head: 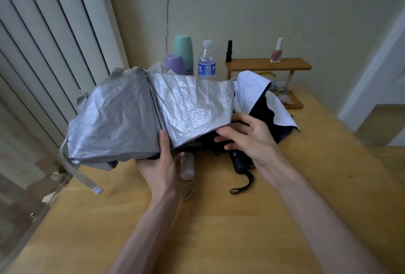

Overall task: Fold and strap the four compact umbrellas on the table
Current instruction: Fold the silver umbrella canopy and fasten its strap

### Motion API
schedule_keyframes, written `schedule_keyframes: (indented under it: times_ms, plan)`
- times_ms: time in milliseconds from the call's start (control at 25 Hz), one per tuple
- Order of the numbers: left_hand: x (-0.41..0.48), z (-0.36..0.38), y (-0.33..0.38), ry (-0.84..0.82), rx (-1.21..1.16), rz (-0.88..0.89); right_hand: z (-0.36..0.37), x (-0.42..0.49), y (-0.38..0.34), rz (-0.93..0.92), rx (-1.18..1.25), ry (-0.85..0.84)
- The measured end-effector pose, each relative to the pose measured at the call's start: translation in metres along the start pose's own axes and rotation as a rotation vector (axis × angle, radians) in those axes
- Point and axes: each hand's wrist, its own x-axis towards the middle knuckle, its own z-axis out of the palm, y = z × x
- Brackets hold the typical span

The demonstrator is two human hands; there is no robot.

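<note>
Umbrellas: I count three for sure. I hold the silver umbrella (131, 116) above the worktop (219, 219). A black-handled umbrella (238, 162) and a pale-handled umbrella (187, 167) lie beneath it.
Fourth umbrella: cannot tell; a navy-and-white canopy (252, 89) is heaped behind.
Left hand (161, 164): grips the silver canopy's lower edge, thumb on top.
Right hand (252, 140): released, fingers spread at the canopy's right edge.
Behind: two cups (184, 50), one water bottle (206, 61).

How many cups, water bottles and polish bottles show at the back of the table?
Cups: 2, teal cup and purple cup; a purple bit below may be a third.
Water bottle: 1
Polish bottles: 2, black polish and pink polish
Total: 5
</note>
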Motion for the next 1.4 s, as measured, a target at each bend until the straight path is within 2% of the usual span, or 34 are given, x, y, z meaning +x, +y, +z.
schedule_keyframes:
  times_ms: [80, 240, 400, 520, 720, 920, 1000, 1080, 1240, 1320, 1400]
  plan:
    - [0.001, -0.001, -0.002, 0.001, 0.0, 0.004, -0.001, 0.0, -0.002, -0.004, 0.006, 0.019]
    - [0.002, 0.0, -0.004, 0.005, 0.0, 0.013, -0.003, -0.001, -0.002, 0.01, -0.042, -0.104]
    - [-0.001, 0.0, -0.002, -0.011, 0.028, 0.025, 0.003, -0.001, 0.001, 0.022, 0.02, 0.037]
    - [-0.002, 0.001, 0.001, -0.007, 0.02, 0.021, 0.006, -0.002, 0.007, -0.015, -0.047, 0.155]
    - [0.001, -0.001, 0.003, -0.023, 0.02, 0.021, -0.001, 0.001, 0.006, -0.062, -0.081, 0.155]
    - [0.001, 0.0, 0.003, -0.127, 0.05, 0.007, -0.003, 0.006, -0.006, 0.176, 0.265, 0.08]
    - [-0.001, -0.001, -0.002, -0.188, 0.059, -0.001, -0.003, 0.007, -0.014, 0.138, 0.194, 0.138]
    - [0.005, -0.004, -0.01, -0.259, 0.099, 0.006, 0.002, 0.003, -0.028, 0.021, 0.14, 0.189]
    - [0.016, -0.009, -0.01, -0.467, 0.266, 0.111, 0.032, -0.004, -0.077, -0.208, 0.121, -0.057]
    - [0.016, -0.013, -0.003, -0.55, 0.303, 0.138, 0.064, 0.006, -0.095, -0.246, -0.012, -0.181]
    - [0.003, -0.008, 0.008, -0.552, 0.272, 0.108, 0.101, 0.022, -0.1, -0.228, -0.196, -0.266]
